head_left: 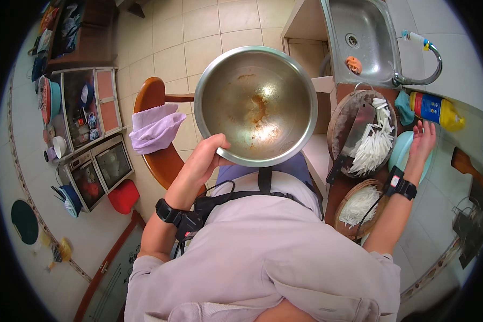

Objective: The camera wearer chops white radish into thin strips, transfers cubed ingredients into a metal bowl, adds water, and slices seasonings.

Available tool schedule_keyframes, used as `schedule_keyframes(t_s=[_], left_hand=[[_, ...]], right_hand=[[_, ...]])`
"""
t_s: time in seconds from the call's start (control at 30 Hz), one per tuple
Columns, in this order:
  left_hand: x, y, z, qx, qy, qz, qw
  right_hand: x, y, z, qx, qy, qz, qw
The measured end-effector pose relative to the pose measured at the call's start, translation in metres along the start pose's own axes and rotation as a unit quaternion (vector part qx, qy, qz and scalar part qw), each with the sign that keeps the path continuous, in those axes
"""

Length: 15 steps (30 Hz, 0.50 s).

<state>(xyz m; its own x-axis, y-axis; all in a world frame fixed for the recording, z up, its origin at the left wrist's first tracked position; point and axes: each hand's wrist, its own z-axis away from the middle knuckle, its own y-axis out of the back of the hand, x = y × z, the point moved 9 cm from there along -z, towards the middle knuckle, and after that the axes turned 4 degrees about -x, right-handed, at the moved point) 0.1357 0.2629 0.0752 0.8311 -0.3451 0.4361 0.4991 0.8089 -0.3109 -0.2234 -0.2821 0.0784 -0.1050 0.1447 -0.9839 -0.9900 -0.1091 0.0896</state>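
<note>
My left hand (215, 151) grips the near left rim of a large stainless steel bowl (233, 100), which tilts so that its brown-stained inside shows. On the counter at the right, my right hand (422, 141) reaches over a light blue plastic basin (402, 149); its fingers are apart and nothing shows in them. Left of that basin, a round wooden chopping board (338, 116) carries a cleaver (358, 126) and a pile of white cut strips (372, 149). Nearer to me, a round basket (343, 228) contains finer white shreds (358, 205).
A steel sink (362, 36) with an orange cloth (353, 65) and a curved faucet (436, 68) lies beyond the board. A yellow bottle (434, 109) and teal cloth (404, 108) are near the wall. A wooden chair (165, 161) with a purple cloth (157, 129) stands left.
</note>
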Motion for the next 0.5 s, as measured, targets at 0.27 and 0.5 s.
schedule_keyframes(t_s=[0.27,0.5], left_hand=[[-0.012,0.027,-0.010,-0.017,0.004,-0.022,1.000],[-0.017,0.037,-0.027,-0.045,0.006,-0.067,0.997]], right_hand=[[-0.007,0.016,0.093,-0.008,-0.016,0.032,0.999],[-0.022,0.101,0.217,0.127,-0.029,0.034,0.991]])
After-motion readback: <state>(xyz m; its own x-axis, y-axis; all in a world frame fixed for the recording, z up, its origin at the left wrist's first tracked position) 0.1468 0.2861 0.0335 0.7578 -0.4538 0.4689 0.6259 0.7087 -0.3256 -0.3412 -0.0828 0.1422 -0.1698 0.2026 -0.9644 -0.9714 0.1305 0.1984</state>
